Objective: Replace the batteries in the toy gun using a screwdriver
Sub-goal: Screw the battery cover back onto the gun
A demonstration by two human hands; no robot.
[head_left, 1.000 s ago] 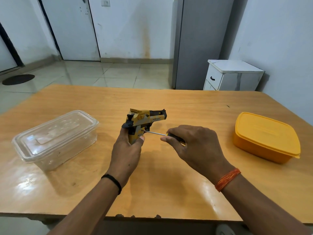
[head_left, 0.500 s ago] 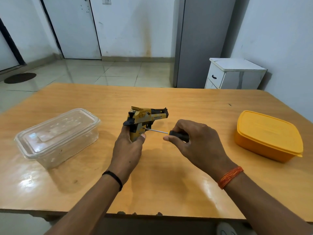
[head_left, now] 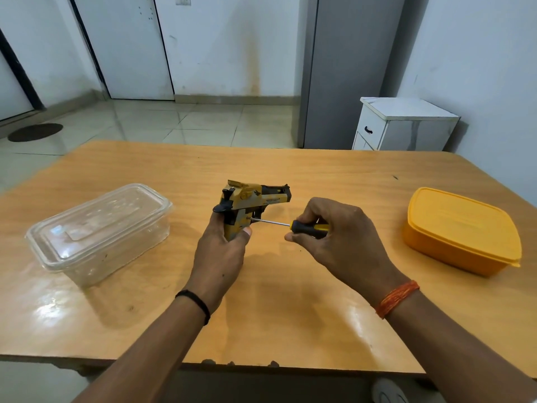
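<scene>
toy gun [head_left: 252,204]: yellow and black, held upright over the middle of the table [head_left: 290,301], barrel pointing right, grip down.
left hand [head_left: 222,254]: wrapped round the gun's grip from below, thumb pressed on the grip's right face. Black band on the wrist.
screwdriver [head_left: 293,225]: black and yellow handle, thin metal shaft running left. Tip sits against the side of the grip, just above the left thumb.
right hand [head_left: 338,242]: fingers curled round the screwdriver handle, thumb and forefinger pinching near its front end. Orange thread on the wrist.
clear container [head_left: 98,232]: lidded, on the table, well left of the gun.
yellow container [head_left: 462,231]: lidded, on the table, well to the right.
batteries: cannot tell, none visible.
background: white cabinet [head_left: 404,123] beside a grey fridge [head_left: 348,68], tiled floor.
</scene>
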